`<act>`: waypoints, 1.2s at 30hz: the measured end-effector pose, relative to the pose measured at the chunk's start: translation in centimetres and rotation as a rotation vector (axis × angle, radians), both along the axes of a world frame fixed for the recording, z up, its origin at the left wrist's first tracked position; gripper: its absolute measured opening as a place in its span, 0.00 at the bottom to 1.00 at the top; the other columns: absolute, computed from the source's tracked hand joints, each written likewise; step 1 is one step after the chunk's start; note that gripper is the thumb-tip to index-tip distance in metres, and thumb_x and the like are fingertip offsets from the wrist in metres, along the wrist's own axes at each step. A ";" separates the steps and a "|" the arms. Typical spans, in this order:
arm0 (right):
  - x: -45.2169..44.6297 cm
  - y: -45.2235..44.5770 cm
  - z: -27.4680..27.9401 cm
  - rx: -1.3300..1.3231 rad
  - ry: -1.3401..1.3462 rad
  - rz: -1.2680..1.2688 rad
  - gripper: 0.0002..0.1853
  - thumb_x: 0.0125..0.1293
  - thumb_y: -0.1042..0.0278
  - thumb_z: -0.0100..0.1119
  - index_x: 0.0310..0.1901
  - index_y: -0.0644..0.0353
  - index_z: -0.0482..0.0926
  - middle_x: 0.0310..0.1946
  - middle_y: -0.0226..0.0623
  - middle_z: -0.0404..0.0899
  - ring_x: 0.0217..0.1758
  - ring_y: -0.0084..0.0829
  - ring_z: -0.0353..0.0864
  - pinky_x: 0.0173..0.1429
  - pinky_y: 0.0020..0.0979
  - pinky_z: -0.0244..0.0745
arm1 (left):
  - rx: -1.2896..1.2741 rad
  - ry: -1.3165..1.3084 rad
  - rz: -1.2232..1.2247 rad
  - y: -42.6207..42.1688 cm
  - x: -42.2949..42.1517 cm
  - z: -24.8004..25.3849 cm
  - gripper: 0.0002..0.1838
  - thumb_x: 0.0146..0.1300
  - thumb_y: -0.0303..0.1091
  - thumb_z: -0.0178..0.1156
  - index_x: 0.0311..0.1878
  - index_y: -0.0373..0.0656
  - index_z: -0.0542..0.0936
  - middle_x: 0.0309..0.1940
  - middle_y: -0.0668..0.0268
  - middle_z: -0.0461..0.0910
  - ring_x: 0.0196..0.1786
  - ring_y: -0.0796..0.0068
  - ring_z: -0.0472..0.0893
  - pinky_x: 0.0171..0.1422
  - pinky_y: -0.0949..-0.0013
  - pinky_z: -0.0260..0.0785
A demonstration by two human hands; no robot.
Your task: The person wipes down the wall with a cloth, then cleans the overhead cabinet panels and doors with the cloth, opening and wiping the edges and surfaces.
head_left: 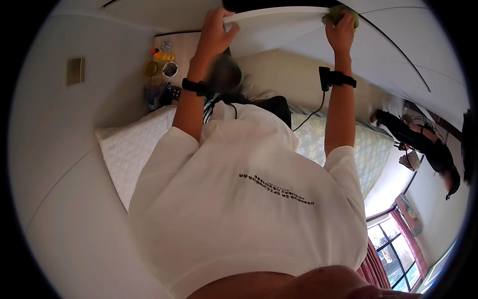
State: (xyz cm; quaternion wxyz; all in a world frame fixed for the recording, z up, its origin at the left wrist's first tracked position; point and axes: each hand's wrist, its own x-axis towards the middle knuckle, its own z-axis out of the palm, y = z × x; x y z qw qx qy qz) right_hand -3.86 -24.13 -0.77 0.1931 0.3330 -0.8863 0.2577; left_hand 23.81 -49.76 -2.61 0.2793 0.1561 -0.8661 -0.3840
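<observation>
My right hand (341, 34) is closed on a green cloth (352, 19), crumpled under the fingers and pressed at the right end of a white panel's edge (279, 11). At the panel's left end, my left hand (217, 31) has its fingers over the edge and its thumb on the near side. A dark opening (274, 4) shows beyond the edge. Both arms are stretched out, with black straps on the wrists. A box on the right strap (324, 78) trails a black cable.
A side table (186, 45) at left carries bottles and an ashtray (170, 69). Below my arms are a white quilted mattress (134, 144) and a patterned one (348, 144). Another person in dark clothes (423, 139) is at right, near a window (396, 249) with red curtains.
</observation>
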 end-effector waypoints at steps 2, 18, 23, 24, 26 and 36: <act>1.2 -1.8 -0.4 -0.059 -0.053 -0.015 0.23 0.58 0.66 0.67 0.54 0.59 0.71 0.50 0.48 0.76 0.54 0.54 0.77 0.57 0.52 0.73 | 0.003 0.003 0.009 0.4 -0.1 0.2 0.17 0.63 0.34 0.68 0.50 0.38 0.76 0.45 0.60 0.73 0.43 0.68 0.77 0.43 0.66 0.75; 12.6 -7.7 -0.3 -0.097 0.052 0.520 0.25 0.52 0.71 0.69 0.54 0.55 0.76 0.63 0.36 0.76 0.68 0.43 0.73 0.77 0.49 0.61 | 0.339 0.001 -0.026 0.0 0.6 0.4 0.17 0.61 0.32 0.70 0.46 0.35 0.74 0.41 0.59 0.79 0.40 0.72 0.81 0.44 0.68 0.75; 4.6 -2.9 0.7 -0.120 0.032 0.225 0.23 0.55 0.73 0.68 0.54 0.56 0.75 0.63 0.38 0.76 0.66 0.47 0.74 0.71 0.44 0.68 | 0.292 -0.035 0.020 -0.3 0.5 0.3 0.19 0.62 0.36 0.71 0.47 0.38 0.73 0.43 0.60 0.80 0.43 0.72 0.81 0.51 0.67 0.74; 3.9 -2.5 0.8 -0.117 0.034 0.227 0.23 0.55 0.73 0.68 0.54 0.56 0.75 0.63 0.38 0.76 0.66 0.47 0.74 0.71 0.44 0.68 | 0.296 -0.033 0.020 -0.3 0.5 0.3 0.19 0.62 0.36 0.71 0.47 0.38 0.73 0.43 0.60 0.80 0.43 0.72 0.81 0.51 0.67 0.74; 2.5 -2.1 1.0 -0.160 -0.053 0.104 0.21 0.54 0.75 0.66 0.51 0.56 0.75 0.55 0.39 0.79 0.58 0.49 0.76 0.64 0.45 0.71 | 0.354 -0.052 0.040 -0.1 0.5 0.1 0.20 0.62 0.37 0.72 0.48 0.38 0.73 0.42 0.61 0.80 0.41 0.73 0.79 0.49 0.68 0.73; 15.6 -12.7 0.7 -0.085 0.033 0.431 0.16 0.50 0.75 0.62 0.44 0.52 0.78 0.48 0.32 0.80 0.53 0.42 0.75 0.62 0.47 0.65 | 0.126 0.133 0.200 1.4 -1.1 -1.6 0.19 0.56 0.31 0.72 0.47 0.39 0.74 0.42 0.61 0.74 0.38 0.69 0.74 0.44 0.69 0.70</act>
